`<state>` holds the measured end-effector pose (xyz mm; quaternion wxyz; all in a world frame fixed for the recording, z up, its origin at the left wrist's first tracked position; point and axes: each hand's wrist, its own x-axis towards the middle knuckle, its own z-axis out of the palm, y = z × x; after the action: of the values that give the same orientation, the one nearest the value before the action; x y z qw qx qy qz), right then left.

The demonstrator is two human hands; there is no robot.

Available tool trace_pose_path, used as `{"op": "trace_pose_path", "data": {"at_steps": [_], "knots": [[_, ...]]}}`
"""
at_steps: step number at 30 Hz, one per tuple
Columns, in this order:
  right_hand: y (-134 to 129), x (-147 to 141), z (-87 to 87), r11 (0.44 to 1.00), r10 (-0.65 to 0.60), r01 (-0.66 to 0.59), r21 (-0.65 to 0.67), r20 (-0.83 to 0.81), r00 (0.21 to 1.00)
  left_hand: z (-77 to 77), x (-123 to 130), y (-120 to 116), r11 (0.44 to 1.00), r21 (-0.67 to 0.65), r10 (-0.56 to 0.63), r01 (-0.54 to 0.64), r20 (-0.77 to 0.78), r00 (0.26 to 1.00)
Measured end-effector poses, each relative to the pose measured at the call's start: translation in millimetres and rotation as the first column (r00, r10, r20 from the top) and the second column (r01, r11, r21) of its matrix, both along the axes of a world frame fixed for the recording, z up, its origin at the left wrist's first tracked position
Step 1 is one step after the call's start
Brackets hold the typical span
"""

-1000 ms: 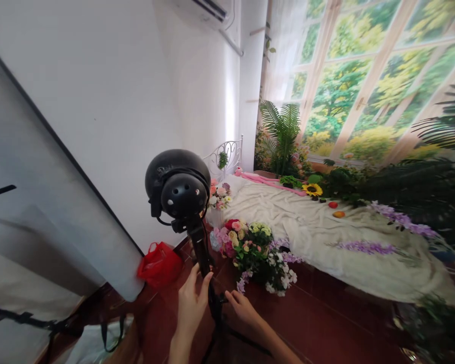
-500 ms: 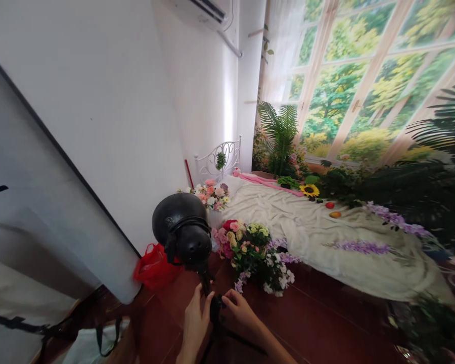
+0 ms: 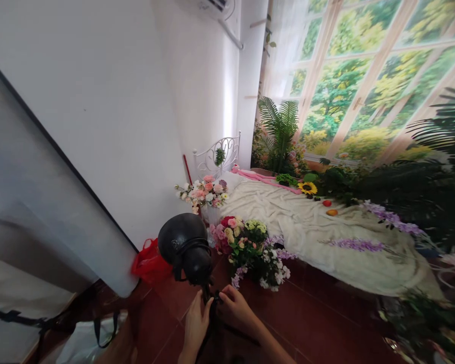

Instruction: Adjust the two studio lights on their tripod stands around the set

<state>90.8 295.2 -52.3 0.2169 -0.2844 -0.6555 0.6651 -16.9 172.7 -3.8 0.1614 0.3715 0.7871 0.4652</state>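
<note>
Standing on the floor near the bed (image 3: 288,215), a bulbous black lamp head (image 3: 180,235) tops a slim black stand (image 3: 212,317), held low down. From where I am, the left hand (image 3: 196,318) has thumb and fingers closed around the pole under the head; the right hand (image 3: 238,308) is curled with fingertips pinched at its side, though I can't tell whether they grip a fitting. The flowers (image 3: 250,247) sit beside the bed; the red bag (image 3: 151,260) lies farther from it than they do. I'd judge the lamp rigid, smooth and top-heavy, perhaps fragile inside, so the pole just below the head seems the surest hold.
</note>
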Motion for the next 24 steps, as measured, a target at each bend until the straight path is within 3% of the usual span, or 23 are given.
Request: {"op": "trace_pose_path", "data": {"at_steps": [3,9,18,24], "knots": [[1.3,1.0,-1.6,0.998,-0.001,0.000,-0.067,-0.017,1.000,-3.3,0.0,-0.4,1.000,-0.005,0.001,-0.001,-0.016,1.000],[1.5,0.4,-5.5,0.997,-0.017,0.016,-0.070,-0.016,1.000,-2.0,1.0,-2.4,1.000,-0.028,0.013,-0.013,-0.028,1.000],[-1.0,2.1,13.6,0.998,-0.010,0.009,-0.056,-0.005,1.000,-10.5,-0.9,-2.0,1.000,-0.017,0.013,-0.014,-0.069,0.998],[-1.6,3.6,16.5,0.998,-0.015,0.012,-0.064,-0.042,0.999,-4.5,1.0,-2.7,1.000,0.020,0.026,-0.024,-0.119,0.993]]}}
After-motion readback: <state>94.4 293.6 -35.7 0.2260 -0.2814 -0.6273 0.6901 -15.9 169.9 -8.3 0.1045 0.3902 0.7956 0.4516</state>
